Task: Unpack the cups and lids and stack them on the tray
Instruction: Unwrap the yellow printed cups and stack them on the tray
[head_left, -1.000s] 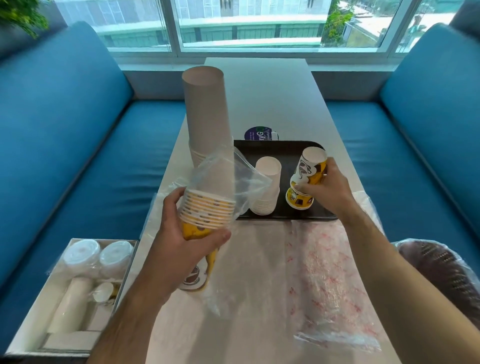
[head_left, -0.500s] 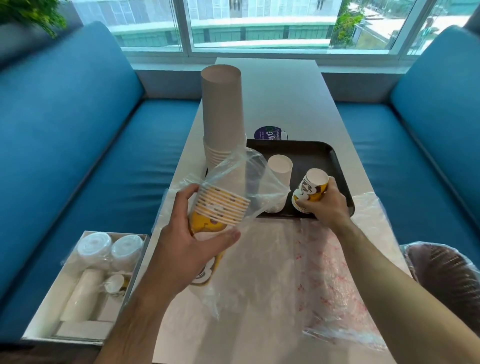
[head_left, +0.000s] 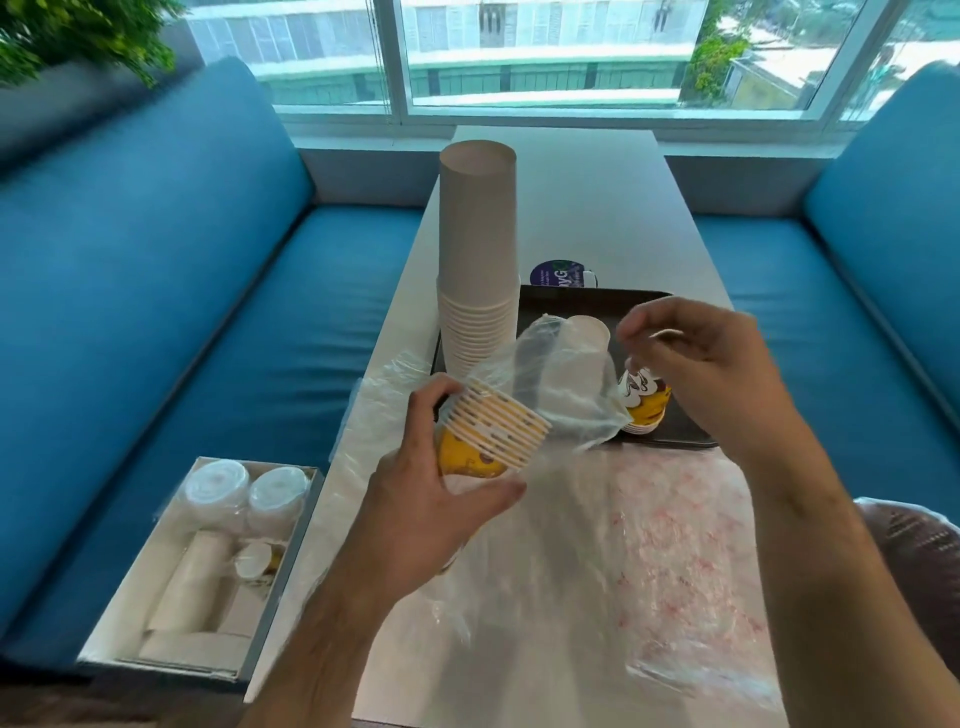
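My left hand (head_left: 426, 499) grips a stack of yellow printed cups (head_left: 488, 436) still partly wrapped in a clear plastic sleeve (head_left: 561, 384), held tilted above the table's near half. My right hand (head_left: 711, 379) hovers above the black tray (head_left: 670, 436) with loosely curled fingers and holds nothing. Below it a short stack of yellow printed cups (head_left: 644, 402) stands upside down on the tray. A small stack of white cups (head_left: 589, 338) and a tall stack of plain cups (head_left: 478, 260) also stand on the tray, partly behind the sleeve.
Empty plastic wrappers (head_left: 670, 566) lie spread over the white table (head_left: 571, 197). A box (head_left: 202, 566) with wrapped lids and cups sits on the blue bench at the left. A lined bin (head_left: 914, 545) is at the right. A purple round sticker (head_left: 558, 273) lies behind the tray.
My right hand has let go of the yellow cups on the tray and lifted off them. My left hand still holds the wrapped stack, tilted more toward the right.
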